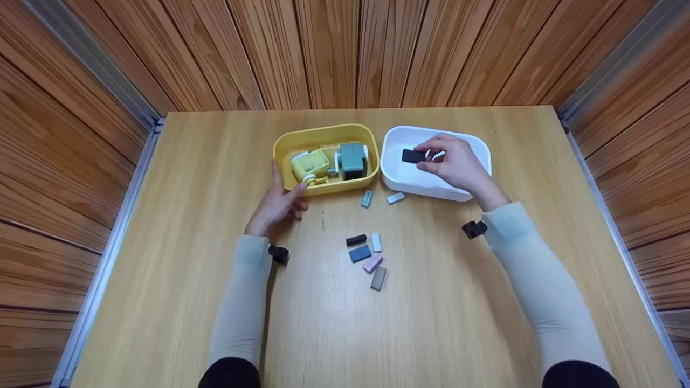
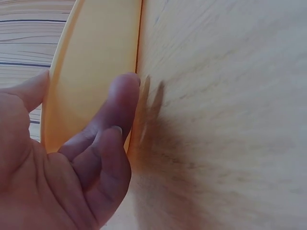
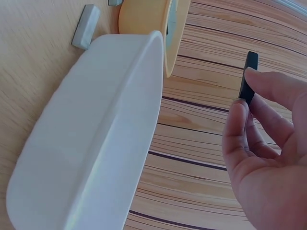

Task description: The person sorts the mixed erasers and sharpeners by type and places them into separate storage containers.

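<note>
landmark for all positions: white bin [image 1: 437, 186], standing upright on the wooden table [image 1: 431, 323].

right hand [image 1: 453, 160]: above the white bin, reaching in over its right side. grip: thumb and fingertips pinching one dark flat block [image 1: 413, 156]. in the right wrist view, the block is seen narrow side on, a good part of it sticking out past the fingertips. block position: over the white bin's hollow, gripped at its right end.

left hand [image 1: 277, 205]: well left of the white bin, at the near left corner of a yellow bin [image 1: 326, 129]. grip: thumb and forefinger spread around that corner, the other fingers loosely bent beside the outer wall; how hard they press, cannot tell.

yellow bin: just left of the white bin, rims close; contact between them cannot be told. contents, all left of the white bin: a pale yellow boxy device [image 1: 311, 165] and a teal boxy device [image 1: 352, 157] on the side nearer the white bin.

loose pieces: pale grey block [image 1: 395, 198] just in front of the white bin's near left corner; small teal block [image 1: 366, 199] left of that same corner. farther toward the person, in front and left of the white bin, a loose group: black block [image 1: 356, 240], whitish block [image 1: 376, 242], blue block [image 1: 360, 254], lilac block [image 1: 372, 263], grey block [image 1: 378, 278].
</note>
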Demonstrator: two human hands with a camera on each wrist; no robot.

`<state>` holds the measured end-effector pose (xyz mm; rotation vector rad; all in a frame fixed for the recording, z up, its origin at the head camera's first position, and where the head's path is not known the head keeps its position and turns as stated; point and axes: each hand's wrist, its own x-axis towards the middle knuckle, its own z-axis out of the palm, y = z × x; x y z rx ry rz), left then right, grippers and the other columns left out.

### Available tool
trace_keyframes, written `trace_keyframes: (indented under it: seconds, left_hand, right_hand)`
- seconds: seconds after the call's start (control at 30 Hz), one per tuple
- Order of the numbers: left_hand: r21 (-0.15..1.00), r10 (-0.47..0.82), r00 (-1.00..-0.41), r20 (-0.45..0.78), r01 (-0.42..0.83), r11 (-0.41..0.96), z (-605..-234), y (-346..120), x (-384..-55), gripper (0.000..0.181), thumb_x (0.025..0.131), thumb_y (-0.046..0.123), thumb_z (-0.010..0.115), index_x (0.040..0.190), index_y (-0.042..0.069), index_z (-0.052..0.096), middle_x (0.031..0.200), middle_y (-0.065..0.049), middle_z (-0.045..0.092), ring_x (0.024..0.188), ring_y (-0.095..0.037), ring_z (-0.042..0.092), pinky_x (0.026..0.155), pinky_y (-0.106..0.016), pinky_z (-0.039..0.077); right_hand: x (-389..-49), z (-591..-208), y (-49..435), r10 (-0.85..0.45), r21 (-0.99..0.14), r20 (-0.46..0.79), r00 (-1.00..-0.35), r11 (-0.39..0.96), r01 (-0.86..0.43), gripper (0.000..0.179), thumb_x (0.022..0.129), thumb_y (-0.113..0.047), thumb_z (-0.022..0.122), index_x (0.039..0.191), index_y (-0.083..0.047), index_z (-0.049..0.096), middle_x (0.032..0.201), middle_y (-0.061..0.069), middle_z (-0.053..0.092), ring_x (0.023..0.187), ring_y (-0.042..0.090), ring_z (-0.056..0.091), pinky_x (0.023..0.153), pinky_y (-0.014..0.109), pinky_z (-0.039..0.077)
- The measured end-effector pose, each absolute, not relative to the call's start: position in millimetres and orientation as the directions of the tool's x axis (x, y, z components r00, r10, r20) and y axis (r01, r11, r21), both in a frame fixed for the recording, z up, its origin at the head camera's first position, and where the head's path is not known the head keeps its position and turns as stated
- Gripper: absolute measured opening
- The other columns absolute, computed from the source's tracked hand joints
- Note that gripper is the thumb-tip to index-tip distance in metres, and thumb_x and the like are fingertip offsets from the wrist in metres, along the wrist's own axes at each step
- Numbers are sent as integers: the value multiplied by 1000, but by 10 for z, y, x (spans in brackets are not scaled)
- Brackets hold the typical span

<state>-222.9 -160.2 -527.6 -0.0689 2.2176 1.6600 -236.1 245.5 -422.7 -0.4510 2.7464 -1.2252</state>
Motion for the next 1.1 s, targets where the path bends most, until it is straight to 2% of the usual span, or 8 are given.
trace_keyframes:
  seconds: [0.23,0.57,1.1]
  left_hand:
    - [911,193,-921,-338,-268,314,-5282,-1605,-2241,103,99,50,56,149,36,-33,95,-26,70,75,-42,67,70,-48,59]
    - [913,185,-927,-326,-258,316,-5286,-1621,-2241,104,99,51,57,150,34,-32,92,-23,70,70,-36,67,64,-41,59]
    - [920,190,-933,-306,-239,311,-5290,-1608,-2236,104,99,48,58,151,32,-32,88,-26,69,64,-34,67,63,-46,59]
  right_hand:
    - [-2534,-4204,2418,-284,-734,-39,-958,659,-165,33,90,-16,75,122,-8,70,111,6,59,101,23,56,84,40,48]
    - [-2768,-4248,2356,-238,-724,-101,-966,684,-93,37,92,-22,74,125,-9,69,116,8,57,106,26,52,83,38,44]
    - [-3042,-4469,2384,-155,-706,-230,-961,706,55,38,94,-18,71,131,-10,65,125,8,56,110,27,50,87,36,44]
